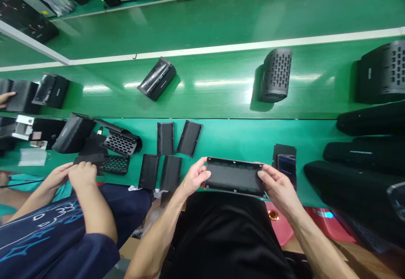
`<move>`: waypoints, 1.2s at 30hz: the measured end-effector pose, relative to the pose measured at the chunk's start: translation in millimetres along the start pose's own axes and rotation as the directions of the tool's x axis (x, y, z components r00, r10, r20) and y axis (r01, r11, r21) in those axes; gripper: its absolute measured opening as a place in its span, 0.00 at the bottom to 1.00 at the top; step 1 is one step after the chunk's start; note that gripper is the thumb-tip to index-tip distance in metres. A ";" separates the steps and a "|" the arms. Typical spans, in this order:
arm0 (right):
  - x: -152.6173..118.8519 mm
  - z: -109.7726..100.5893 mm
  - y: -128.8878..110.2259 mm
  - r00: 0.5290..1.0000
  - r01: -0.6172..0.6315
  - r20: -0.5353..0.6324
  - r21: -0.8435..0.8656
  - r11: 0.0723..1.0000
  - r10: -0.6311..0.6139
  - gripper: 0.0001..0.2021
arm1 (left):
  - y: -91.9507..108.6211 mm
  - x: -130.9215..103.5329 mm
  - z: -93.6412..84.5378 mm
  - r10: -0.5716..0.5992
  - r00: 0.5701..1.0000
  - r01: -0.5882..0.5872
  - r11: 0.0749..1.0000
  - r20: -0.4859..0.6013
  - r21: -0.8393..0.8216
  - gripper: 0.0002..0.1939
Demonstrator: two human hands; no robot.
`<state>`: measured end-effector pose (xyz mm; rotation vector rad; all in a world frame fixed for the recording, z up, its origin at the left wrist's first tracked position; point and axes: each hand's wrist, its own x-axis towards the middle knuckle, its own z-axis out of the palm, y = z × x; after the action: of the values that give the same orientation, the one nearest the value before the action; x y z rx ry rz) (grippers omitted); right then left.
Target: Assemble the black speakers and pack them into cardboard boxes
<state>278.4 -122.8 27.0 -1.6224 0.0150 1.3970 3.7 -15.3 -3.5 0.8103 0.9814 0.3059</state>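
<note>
Between my two hands is a black rectangular plastic panel (234, 177), held level near the bench edge with its recessed face up. My left hand (196, 175) pinches its left end, thumb on the rim. The right end sits between the thumb and fingers of my right hand (276, 182). Small pale spots mark the panel's corners and long edges. Several similar but smaller-looking black panels lie on the green mat left of my hands, one of them a dark panel (166, 138). Just past my right hand, a phone (287, 167) rests on a dark flat piece (284, 149).
A co-worker's hands (82, 175) work at the left beside perforated black covers (120, 144). Across the green conveyor (215, 93) stand a black speaker-like unit (158, 78) and a perforated one (276, 75). Long black cases (357, 152) crowd the right side.
</note>
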 end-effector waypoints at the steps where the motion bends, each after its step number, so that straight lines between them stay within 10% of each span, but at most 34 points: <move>1: -0.6 0.5 -1.6 1.000 0.005 0.007 -0.006 1.000 -0.005 0.25 | 0.3 -0.5 -0.5 0.021 1.000 -0.021 1.000 0.018 -0.001 0.36; 18: -0.3 -0.3 -10.8 0.975 0.214 0.125 -0.313 0.925 -0.183 0.22 | 21.5 -11.2 -0.6 0.126 0.990 -0.130 0.989 0.069 0.065 0.34; 27: 4.2 16.8 -13.6 0.999 -0.034 0.026 -0.005 0.999 0.034 0.23 | 7.2 3.5 -0.9 0.030 1.000 -0.030 0.952 -0.007 -0.306 0.44; 36: 19.0 48.6 -14.4 0.993 -0.057 0.106 0.130 0.990 0.044 0.19 | -4.4 23.4 29.3 0.213 0.976 -0.201 0.830 -0.038 -0.521 0.48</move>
<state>256.2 -73.4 27.2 -1.4484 0.0880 1.4852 40.3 -18.7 -12.3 0.4137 0.7341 0.7190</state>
